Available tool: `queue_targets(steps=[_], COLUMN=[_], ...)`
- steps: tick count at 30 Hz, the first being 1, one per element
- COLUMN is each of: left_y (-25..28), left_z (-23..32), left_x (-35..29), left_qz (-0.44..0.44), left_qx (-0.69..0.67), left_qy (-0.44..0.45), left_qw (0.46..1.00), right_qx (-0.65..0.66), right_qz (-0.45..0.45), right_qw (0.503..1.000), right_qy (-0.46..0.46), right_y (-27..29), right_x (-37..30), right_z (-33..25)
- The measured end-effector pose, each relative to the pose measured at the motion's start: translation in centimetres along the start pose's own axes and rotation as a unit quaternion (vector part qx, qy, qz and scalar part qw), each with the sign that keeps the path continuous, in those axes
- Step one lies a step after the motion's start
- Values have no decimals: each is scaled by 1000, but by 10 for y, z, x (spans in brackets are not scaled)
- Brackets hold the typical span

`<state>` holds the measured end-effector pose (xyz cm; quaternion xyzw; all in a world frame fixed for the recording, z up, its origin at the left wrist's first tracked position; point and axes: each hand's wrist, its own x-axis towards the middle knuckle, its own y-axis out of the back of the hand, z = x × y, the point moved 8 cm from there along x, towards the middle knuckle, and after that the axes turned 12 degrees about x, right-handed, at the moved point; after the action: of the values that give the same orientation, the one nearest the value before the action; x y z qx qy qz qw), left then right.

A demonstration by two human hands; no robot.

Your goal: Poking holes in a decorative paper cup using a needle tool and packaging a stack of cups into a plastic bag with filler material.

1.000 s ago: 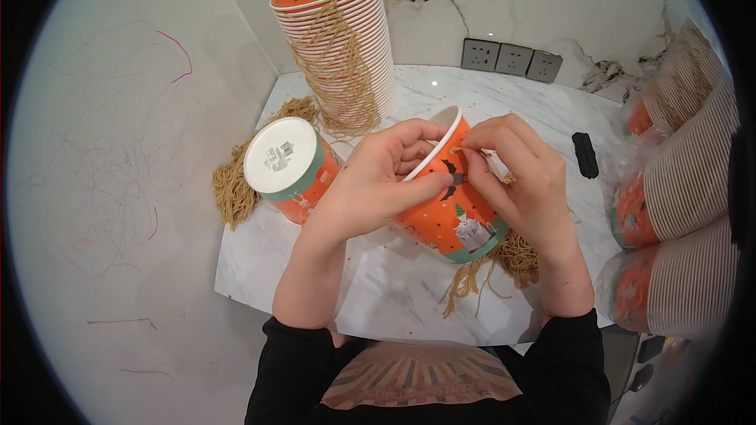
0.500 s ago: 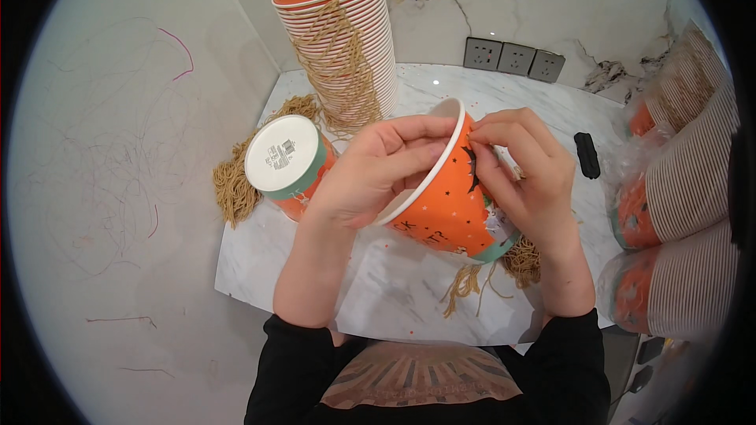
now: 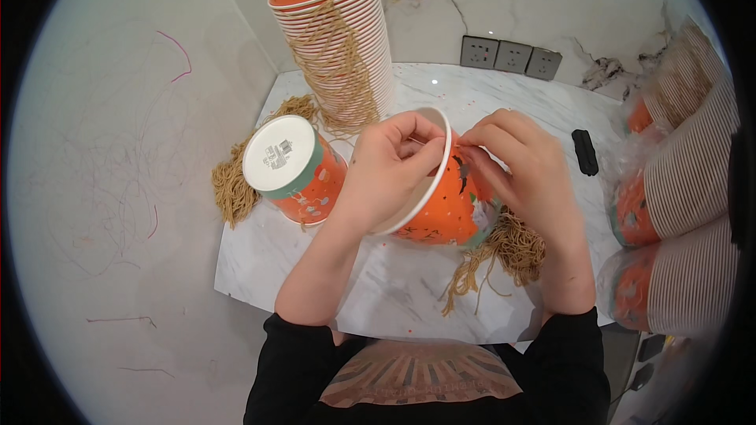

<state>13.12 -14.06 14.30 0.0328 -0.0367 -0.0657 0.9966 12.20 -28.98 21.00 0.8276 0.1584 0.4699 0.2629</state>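
Two hands meet at the rim of an orange bucket (image 3: 435, 220), tipped so its mouth faces about ten o'clock. A second ago the left thumb pressed its outside; now the left hand (image 3: 394, 169) curls within the mouth, thumb and forefinger nearly closed, so the handling spans both sides of the wall. The right hand (image 3: 524, 169), half closed, bunches its fingertips outside; whether either pinches cord, I can't tell. A cord bundle (image 3: 520, 248) lies at four o'clock, an upturned bucket (image 3: 311, 193) at nine, its base print too small to read.
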Motion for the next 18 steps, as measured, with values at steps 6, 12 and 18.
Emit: queue_targets(steps=[6,12,18], left_y=[-3,-14,-14], left_z=[52,63,55], left_x=[-21,-29,-30], left_qz=[169,114,63], left_qx=[407,444,461], left_qy=[-281,-295,-214], left_qw=[853,838,859], right_qx=[-24,240,356], right_qz=[-49,13,19], right_qw=[997,937,890], right_qy=[-54,-253,-285], right_y=[-1,-1,-3], right_x=[-4,-13,-15], right_z=[11,37,34])
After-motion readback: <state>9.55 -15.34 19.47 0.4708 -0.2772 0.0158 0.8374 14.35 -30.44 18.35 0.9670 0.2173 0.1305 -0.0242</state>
